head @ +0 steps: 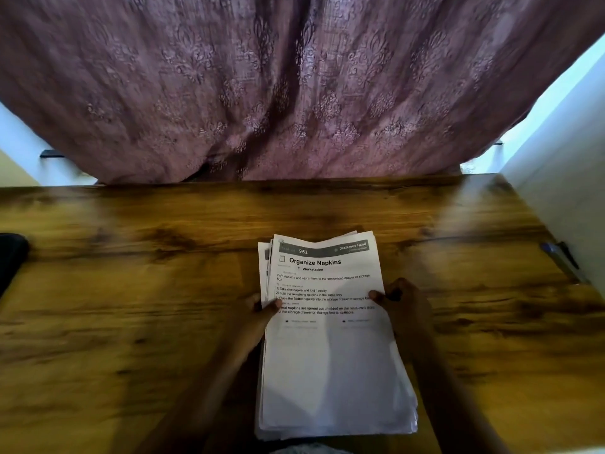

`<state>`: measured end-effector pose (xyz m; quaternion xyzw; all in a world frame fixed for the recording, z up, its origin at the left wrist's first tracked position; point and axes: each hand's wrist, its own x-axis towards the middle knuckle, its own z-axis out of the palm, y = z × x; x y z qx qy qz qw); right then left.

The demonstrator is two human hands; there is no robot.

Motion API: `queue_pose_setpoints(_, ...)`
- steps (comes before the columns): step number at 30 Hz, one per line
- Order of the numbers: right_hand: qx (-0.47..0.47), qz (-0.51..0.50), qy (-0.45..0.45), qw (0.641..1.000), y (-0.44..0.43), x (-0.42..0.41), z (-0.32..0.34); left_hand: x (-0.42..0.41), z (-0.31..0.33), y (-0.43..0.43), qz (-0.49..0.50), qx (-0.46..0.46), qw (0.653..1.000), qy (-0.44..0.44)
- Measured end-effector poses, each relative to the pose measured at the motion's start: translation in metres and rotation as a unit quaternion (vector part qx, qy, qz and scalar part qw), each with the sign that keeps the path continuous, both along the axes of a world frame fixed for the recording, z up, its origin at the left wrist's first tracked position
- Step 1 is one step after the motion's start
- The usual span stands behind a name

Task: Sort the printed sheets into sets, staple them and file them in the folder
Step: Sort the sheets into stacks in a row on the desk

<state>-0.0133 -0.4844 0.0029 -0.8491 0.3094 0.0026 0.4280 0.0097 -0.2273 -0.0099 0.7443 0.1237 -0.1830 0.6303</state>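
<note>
A thick stack of printed sheets (330, 362) is held over the near middle of the wooden table (131, 290). Its top page is headed "Organize Napkins". My left hand (255, 319) grips the stack's left edge, thumb on the top page. My right hand (401, 306) grips the right edge in the same way. The sheets at the far end are slightly fanned and uneven. No stapler or folder is in view.
A mauve patterned curtain (294, 86) hangs behind the table's far edge. A pen (561, 260) lies at the table's right edge beside a white wall (563, 178). A dark object (11, 253) sits at the left edge.
</note>
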Motion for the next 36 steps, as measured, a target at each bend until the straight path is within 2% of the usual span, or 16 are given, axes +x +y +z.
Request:
queue_pose_setpoints(3,-0.05,0.022,0.019,0.998,-0.007,0.004,0.001,0.002,0.005,0.0,-0.042,0.038,0.998,-0.017)
queue_pose_setpoints(6,-0.166,0.046,0.024,0.985,-0.012,0.0,0.008,0.002,0.016,0.001,-0.066,0.088,0.994,-0.004)
queue_pose_setpoints(9,-0.244,0.064,-0.103,0.962,-0.009,-0.005,0.027,0.0,0.031,0.01,-0.031,0.248,0.965,-0.075)
queue_pose_setpoints(10,-0.231,0.069,-0.144,0.96,-0.006,-0.006,0.037,-0.002,0.036,0.014,-0.021,0.257,0.961,-0.105)
queue_pose_setpoints(11,-0.18,0.066,-0.181,0.965,0.001,-0.004,0.049,-0.003,0.042,0.018,-0.012,0.221,0.968,-0.12)
queue_pose_setpoints(13,-0.028,0.064,-0.239,0.969,0.019,0.006,0.072,-0.005,0.054,0.027,0.018,0.036,0.994,-0.105)
queue_pose_setpoints(15,0.093,0.086,-0.272,0.954,0.044,0.024,0.089,-0.003,0.062,0.041,0.053,-0.117,0.989,-0.074)
queue_pose_setpoints(16,0.137,0.099,-0.279,0.946,0.059,0.035,0.092,0.0,0.064,0.053,0.068,-0.139,0.986,-0.069)
queue_pose_setpoints(19,0.194,0.127,-0.253,0.939,0.114,0.068,0.083,0.007,0.067,0.101,0.124,-0.12,0.978,-0.116)
queue_pose_setpoints(22,0.184,0.173,-0.192,0.948,0.174,0.095,0.054,0.02,0.06,0.159,0.18,0.002,0.973,-0.147)
queue_pose_setpoints(25,0.091,0.239,-0.142,0.956,0.222,0.108,0.019,0.036,0.037,0.207,0.164,0.179,0.963,-0.114)
queue_pose_setpoints(27,0.032,0.268,-0.12,0.955,0.243,0.109,0.004,0.042,0.024,0.223,0.122,0.306,0.94,-0.091)
queue_pose_setpoints(30,-0.079,0.281,-0.122,0.949,0.257,0.102,-0.011,0.043,0.013,0.227,0.104,0.423,0.894,-0.107)
queue_pose_setpoints(32,-0.204,0.265,-0.153,0.93,0.259,0.092,-0.013,0.036,0.007,0.225,0.08,0.491,0.853,-0.154)
queue_pose_setpoints(33,-0.249,0.264,-0.17,0.916,0.26,0.088,-0.012,0.032,0.003,0.222,0.063,0.506,0.844,-0.166)
queue_pose_setpoints(36,-0.263,0.391,-0.139,0.871,0.26,0.08,-0.016,0.017,-0.014,0.205,-0.052,0.549,0.819,-0.16)
